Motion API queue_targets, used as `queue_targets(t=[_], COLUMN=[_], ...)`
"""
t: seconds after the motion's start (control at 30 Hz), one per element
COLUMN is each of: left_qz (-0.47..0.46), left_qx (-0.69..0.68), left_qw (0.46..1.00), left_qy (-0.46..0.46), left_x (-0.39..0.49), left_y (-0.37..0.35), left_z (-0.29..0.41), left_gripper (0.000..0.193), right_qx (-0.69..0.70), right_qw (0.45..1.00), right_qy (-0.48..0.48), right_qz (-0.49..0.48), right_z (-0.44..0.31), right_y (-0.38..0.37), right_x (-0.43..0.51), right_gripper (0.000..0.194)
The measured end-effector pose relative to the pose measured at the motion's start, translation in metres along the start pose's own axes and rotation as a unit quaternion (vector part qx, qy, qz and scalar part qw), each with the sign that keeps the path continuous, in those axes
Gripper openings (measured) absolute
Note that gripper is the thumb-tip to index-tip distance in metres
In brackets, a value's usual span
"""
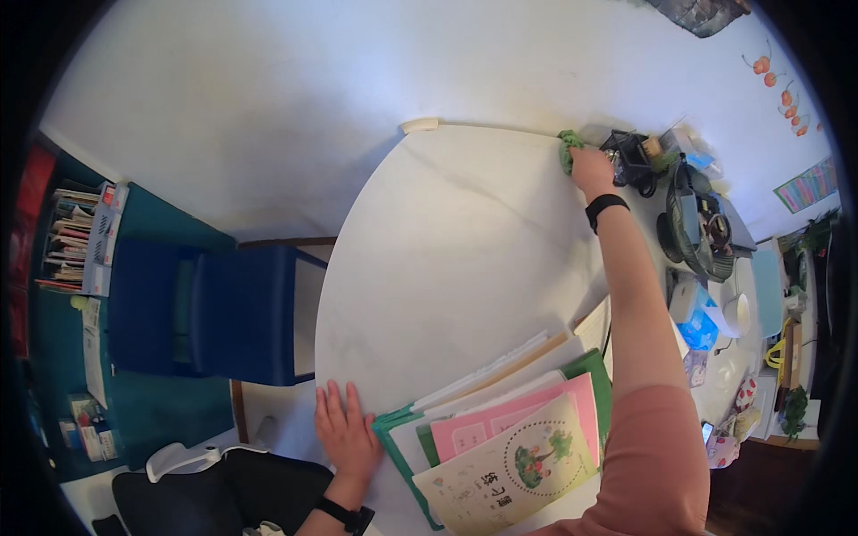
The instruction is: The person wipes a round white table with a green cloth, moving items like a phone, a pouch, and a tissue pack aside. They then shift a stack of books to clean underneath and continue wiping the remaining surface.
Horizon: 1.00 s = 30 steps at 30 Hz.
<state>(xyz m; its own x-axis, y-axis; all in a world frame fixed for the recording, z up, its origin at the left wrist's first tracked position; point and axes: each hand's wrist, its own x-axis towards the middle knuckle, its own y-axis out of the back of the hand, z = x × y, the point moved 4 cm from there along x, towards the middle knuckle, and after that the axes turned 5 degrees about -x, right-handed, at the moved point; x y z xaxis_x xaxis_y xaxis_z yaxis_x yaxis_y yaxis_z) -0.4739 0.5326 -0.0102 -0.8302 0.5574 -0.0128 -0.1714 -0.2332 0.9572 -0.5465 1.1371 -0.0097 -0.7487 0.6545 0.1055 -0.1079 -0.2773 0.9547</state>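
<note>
At the far edge of a white table (429, 261), against the wall, my right hand (592, 173) grips a crumpled green cloth (570, 151). My left hand (344, 429) rests flat on the table's near left edge, its fingers spread and nothing in it. Just right of it lies a stack of exercise books and papers, with a cream exercise book (509, 469) on top, a pink booklet (456, 429) under it and a green folder (402, 455) lower down. My right forearm reaches over the right end of this stack and hides part of it.
Right of my right hand stand a black mesh pen holder (630, 151) and a dark glass tray (700, 228) with small things in it. A blue tissue pack (695, 315) lies nearer. At the left are a blue chair (241, 315) and a magazine rack (100, 241).
</note>
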Motion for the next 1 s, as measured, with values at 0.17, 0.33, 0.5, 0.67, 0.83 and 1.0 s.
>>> queue_targets(t=[0.17, 0.33, 0.5, 0.67, 0.83, 1.0], left_qz=[0.006, 0.010, 0.031, 0.057, 0.054, 0.055], left_qx=[0.008, 0.015, 0.014, 0.003, -0.012, 0.001], left_qw=[1.000, 1.000, 0.999, 0.998, 0.998, 0.998], left_qy=[-0.008, -0.007, -0.013, -0.017, -0.003, 0.000], left_x=[0.001, 0.001, -0.001, -0.002, -0.003, -0.003], left_y=[0.001, 0.002, 0.005, 0.005, 0.002, 0.002], left_z=[0.002, 0.003, 0.006, 0.006, 0.003, 0.003], left_gripper=[0.056, 0.056, 0.054, 0.054, 0.056, 0.055], right_qx=[0.040, 0.069, 0.117, 0.510, 0.717, 0.269], right_qw=[0.999, 0.990, 0.957, 0.804, 0.633, 0.950], right_qy=[-0.020, 0.112, 0.262, 0.236, 0.062, 0.159], right_qz=[0.014, 0.044, 0.053, -0.194, -0.285, 0.004], right_z=[-0.047, -0.187, -0.195, -0.146, -0.052, -0.017], right_y=[0.004, 0.033, 0.067, 0.097, 0.089, 0.078], right_x=[0.006, -0.007, -0.078, -0.099, -0.098, -0.092], right_gripper=[0.027, 0.018, 0.020, 0.034, 0.047, 0.045])
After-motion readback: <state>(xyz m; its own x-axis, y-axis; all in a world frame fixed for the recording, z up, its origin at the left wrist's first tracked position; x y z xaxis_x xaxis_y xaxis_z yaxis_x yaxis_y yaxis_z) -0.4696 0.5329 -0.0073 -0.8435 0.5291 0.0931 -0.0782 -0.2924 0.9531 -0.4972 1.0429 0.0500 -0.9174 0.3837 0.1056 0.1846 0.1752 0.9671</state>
